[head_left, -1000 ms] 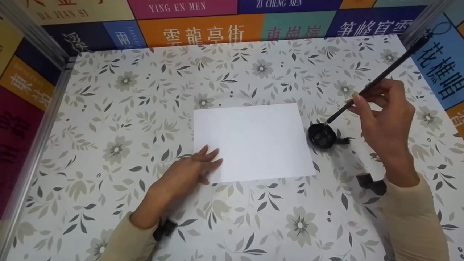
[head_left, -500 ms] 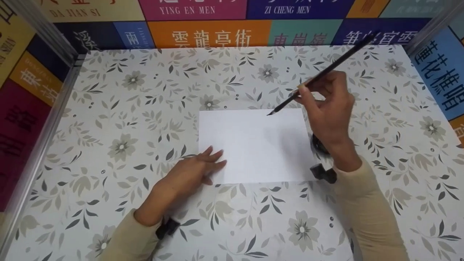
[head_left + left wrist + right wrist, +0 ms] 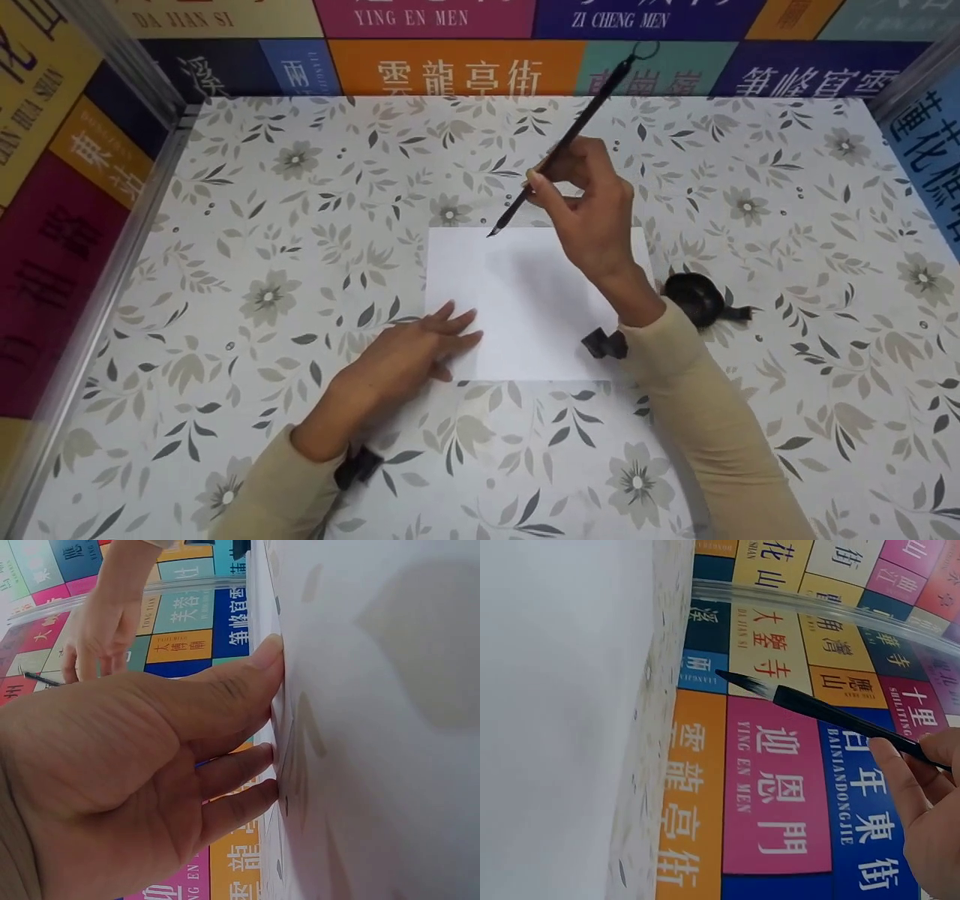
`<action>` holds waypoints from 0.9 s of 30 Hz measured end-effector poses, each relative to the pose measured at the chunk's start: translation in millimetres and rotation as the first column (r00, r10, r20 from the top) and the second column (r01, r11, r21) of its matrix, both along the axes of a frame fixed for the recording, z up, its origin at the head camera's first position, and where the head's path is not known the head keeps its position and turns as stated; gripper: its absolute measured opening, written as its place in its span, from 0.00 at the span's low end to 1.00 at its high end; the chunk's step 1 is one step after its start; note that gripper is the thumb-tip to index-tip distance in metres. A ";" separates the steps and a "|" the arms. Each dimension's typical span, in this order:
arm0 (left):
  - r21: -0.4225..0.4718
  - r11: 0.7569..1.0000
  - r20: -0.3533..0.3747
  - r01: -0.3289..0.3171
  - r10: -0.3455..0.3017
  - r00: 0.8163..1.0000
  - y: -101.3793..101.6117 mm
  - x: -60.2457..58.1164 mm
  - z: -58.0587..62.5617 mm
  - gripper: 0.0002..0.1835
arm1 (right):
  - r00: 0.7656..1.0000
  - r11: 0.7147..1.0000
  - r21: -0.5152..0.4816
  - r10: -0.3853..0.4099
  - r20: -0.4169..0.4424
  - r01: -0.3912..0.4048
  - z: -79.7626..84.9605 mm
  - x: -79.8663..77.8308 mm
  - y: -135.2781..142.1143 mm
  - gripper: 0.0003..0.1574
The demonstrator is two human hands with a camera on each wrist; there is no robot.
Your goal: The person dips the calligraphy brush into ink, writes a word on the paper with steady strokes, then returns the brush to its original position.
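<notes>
A dark calligraphy brush [image 3: 559,154] leans up and to the right, pinched between the thumb and fingers of my right hand [image 3: 592,206]. Its bristles, black at the tip and paler near the handle, overlap the top edge of a blank white sheet of paper [image 3: 525,300]. In the right wrist view the brush tip [image 3: 739,681] stands apart from the paper surface. My left hand [image 3: 405,349] rests its spread fingertips on the sheet's lower left corner; the left wrist view shows the thumb [image 3: 266,652] and fingers pressing down, holding nothing.
A small black ink dish [image 3: 694,296] with a short handle sits right of the paper, partly behind my right sleeve. A floral-patterned cloth [image 3: 300,247] covers the table. Colourful panels with Chinese lettering [image 3: 457,71] stand along the back and sides.
My right hand has carried the brush leftward from the ink dish to above the paper's top edge. My left hand has stayed on the corner; the head view has shifted slightly.
</notes>
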State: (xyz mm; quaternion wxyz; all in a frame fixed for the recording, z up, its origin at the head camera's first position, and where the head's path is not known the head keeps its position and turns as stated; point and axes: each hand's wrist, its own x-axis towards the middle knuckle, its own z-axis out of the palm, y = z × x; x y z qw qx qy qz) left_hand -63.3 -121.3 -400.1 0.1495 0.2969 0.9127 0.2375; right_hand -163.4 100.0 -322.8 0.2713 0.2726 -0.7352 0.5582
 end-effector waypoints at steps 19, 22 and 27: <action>-0.098 0.995 0.004 -0.012 0.013 1.000 4.0 -3.3 2.5 0.34 | 0.995 0.994 0.074 0.073 0.068 -0.078 -59.1 -31.1 -14.5 0.17; -0.081 0.997 0.007 -0.013 0.013 1.000 3.3 -2.9 2.3 0.33 | 0.995 0.994 0.080 0.069 0.070 -0.075 -60.9 -31.0 -15.0 0.17; -0.062 0.998 0.010 -0.010 0.011 1.000 1.5 -1.9 1.8 0.31 | 0.996 0.993 0.094 0.060 0.059 -0.066 -61.8 -31.4 -15.3 0.18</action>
